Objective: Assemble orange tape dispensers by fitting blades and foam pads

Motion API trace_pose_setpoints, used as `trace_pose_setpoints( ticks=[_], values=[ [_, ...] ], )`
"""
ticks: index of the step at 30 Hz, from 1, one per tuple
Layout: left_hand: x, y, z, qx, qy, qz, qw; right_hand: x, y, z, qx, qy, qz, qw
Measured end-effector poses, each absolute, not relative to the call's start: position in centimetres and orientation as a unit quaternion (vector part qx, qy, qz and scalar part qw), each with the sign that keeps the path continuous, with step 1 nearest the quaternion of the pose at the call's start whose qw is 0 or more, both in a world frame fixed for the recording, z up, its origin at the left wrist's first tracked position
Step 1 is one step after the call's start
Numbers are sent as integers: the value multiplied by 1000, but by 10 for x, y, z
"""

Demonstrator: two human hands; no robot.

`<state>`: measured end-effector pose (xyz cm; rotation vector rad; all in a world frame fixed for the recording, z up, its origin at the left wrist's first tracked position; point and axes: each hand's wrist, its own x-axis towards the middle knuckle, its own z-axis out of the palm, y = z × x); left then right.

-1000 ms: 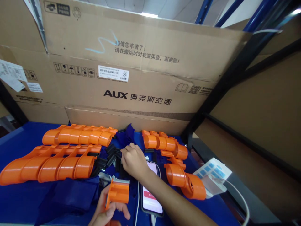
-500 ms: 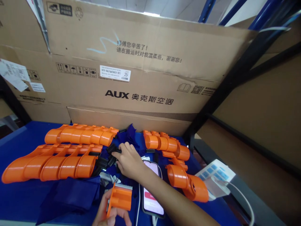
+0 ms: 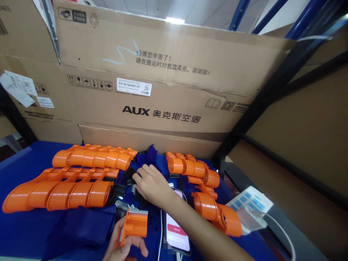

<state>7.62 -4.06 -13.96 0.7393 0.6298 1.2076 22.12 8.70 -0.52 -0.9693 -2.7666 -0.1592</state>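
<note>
The left grip point(image 3: 119, 250) clasped the orange toothed piece point(image 3: 137, 223), teeth upward; a slack hold could have let it slip. Black pieces point(image 3: 119, 190) lay left of the right grip point(image 3: 150, 183), its hold hidden; a hasty pull might have scattered them or jogged the phone point(image 3: 176, 239) beneath its forearm point(image 3: 201, 228).

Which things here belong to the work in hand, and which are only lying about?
Seemingly in the work:
orange part, held in the left hand
black pieces, by the right hand
more orange parts, in rows

Probably just there:
phone, screen lit
cardboard, standing behind
</note>
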Motion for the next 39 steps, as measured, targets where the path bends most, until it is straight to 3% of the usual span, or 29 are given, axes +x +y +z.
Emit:
trace_pose_setpoints(
  ticks=[5,10,14,19,23,29,39],
  values=[
    [83,-31,-135,322,294,566,700,260,35,17,-340,-924,49,169],
    [93,-43,-124,299,298,572,704,271,-3,-1,-367,-910,83,175],
    [94,-51,-122,293,321,548,715,268,-13,-20,-396,-894,84,193],
    [87,-51,-125,275,334,528,731,269,3,-13,-373,-879,184,234],
    [84,-52,-123,236,365,497,751,261,43,-14,-501,-840,100,183],
    [86,-51,-119,251,356,504,746,231,85,-44,-560,-819,41,121],
    [94,-49,-98,193,386,515,741,245,59,-25,-502,-834,51,224]
  ],
)
